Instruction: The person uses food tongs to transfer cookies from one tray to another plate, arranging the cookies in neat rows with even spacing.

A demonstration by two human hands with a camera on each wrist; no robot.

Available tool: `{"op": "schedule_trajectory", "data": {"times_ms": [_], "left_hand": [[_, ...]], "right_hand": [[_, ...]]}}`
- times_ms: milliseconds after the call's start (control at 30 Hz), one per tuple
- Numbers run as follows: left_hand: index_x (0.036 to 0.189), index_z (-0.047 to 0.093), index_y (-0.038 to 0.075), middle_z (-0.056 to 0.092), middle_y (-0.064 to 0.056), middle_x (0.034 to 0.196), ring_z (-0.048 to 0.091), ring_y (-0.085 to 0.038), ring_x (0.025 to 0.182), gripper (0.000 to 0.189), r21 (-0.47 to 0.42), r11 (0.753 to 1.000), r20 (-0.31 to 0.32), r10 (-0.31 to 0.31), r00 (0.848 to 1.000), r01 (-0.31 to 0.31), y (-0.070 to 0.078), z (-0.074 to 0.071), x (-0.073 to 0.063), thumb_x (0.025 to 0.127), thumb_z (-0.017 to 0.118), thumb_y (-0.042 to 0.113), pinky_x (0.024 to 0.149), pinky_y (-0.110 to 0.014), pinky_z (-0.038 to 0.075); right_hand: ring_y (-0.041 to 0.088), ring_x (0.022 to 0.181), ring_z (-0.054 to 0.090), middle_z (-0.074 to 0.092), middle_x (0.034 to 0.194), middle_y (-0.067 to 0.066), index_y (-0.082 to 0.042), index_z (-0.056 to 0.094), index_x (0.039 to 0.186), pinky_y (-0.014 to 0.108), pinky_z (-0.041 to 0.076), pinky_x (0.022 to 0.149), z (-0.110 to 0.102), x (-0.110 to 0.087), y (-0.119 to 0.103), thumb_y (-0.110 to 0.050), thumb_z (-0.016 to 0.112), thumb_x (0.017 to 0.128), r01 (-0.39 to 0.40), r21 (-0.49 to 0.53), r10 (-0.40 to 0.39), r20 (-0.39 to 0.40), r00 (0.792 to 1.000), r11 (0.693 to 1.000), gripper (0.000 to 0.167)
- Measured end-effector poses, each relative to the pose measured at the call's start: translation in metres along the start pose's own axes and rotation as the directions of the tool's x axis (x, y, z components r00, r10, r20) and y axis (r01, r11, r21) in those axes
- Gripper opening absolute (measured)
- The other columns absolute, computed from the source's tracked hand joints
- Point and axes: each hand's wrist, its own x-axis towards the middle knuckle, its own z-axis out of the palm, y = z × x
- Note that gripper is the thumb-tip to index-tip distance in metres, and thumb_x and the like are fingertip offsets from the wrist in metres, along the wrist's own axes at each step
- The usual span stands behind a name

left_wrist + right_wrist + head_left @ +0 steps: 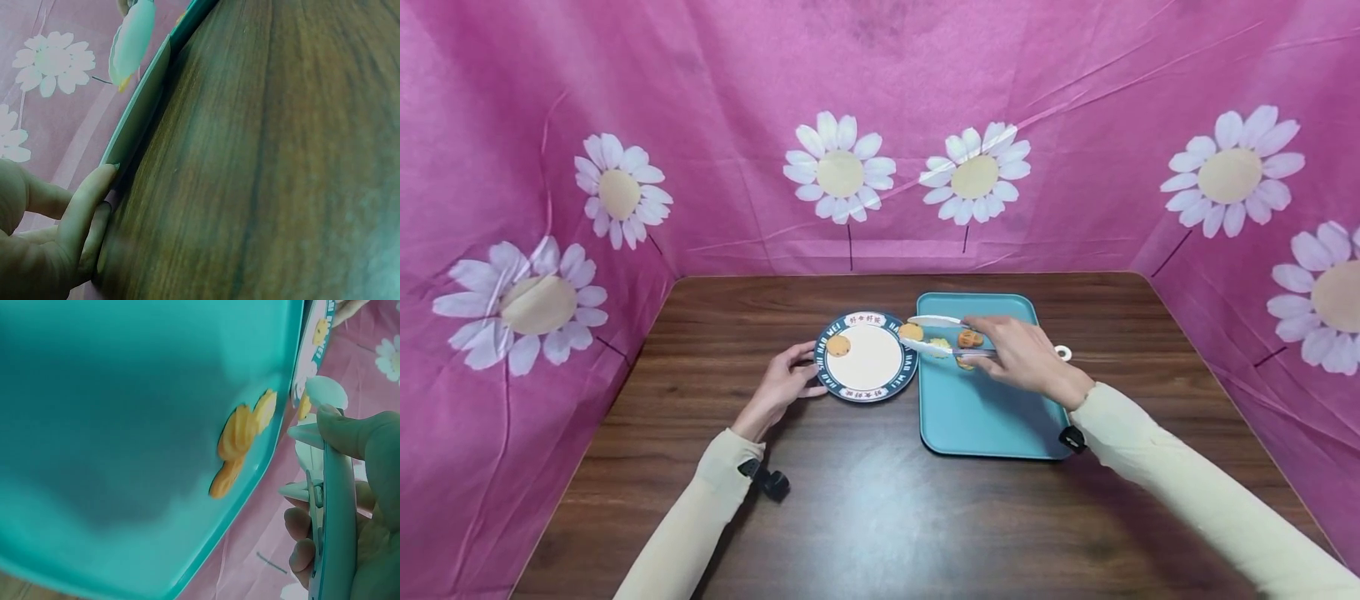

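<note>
My right hand (1026,354) grips a pair of tongs (936,322) with pale, spoon-like tips. Between those tips, over the right rim of the plate, is a round yellow cookie (912,332). At the left, the fingers of my left hand (781,385) hold the rim of a white plate (868,357) with a blue lettered border. Another round cookie (838,346) lies on the plate's left part. Beneath the tongs, a ridged orange cookie (237,432), a pale yellow piece (265,410) and a further orange piece (225,479) lie on the turquoise tray (992,417).
The tray stands right beside the plate on a brown wooden table (820,517). A small white ring (1063,353) shows behind my right wrist, past the tray's right edge. Pink cloth (910,242) with printed daisies encloses the table at the back and sides.
</note>
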Motion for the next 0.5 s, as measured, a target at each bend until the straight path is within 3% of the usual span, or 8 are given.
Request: {"op": "schedule_trajectory", "data": {"times_ms": [167, 500], "left_hand": [[0.158, 0.039, 0.001, 0.040, -0.025, 0.150, 0.062, -0.024, 0.111, 0.053, 0.007, 1.000, 0.002, -0.004, 1.000, 0.004, 0.000, -0.001, 0.001, 0.106, 0.045, -0.006, 0.088, -0.030, 0.070], [0.159, 0.039, 0.002, 0.040, -0.025, 0.151, 0.063, -0.025, 0.112, 0.053, 0.024, 1.000, 0.005, -0.001, 1.000, 0.001, -0.001, -0.001, 0.000, 0.106, 0.045, -0.005, 0.090, -0.031, 0.070]], "right_hand": [[0.029, 0.102, 0.070, 0.073, 0.128, 0.014, -0.013, 0.061, 0.144, 0.047, 0.065, 0.065, 0.006, 0.008, -0.010, -0.040, 0.079, 0.092, 0.014, -0.007, -0.014, 0.021, 1.000, 1.000, 0.062], [0.019, 0.082, 0.060, 0.075, 0.120, 0.012, -0.014, 0.060, 0.145, 0.029, 0.052, 0.047, 0.015, 0.024, -0.027, -0.042, 0.079, 0.092, 0.028, -0.043, -0.026, 0.060, 0.998, 0.999, 0.063]]}}
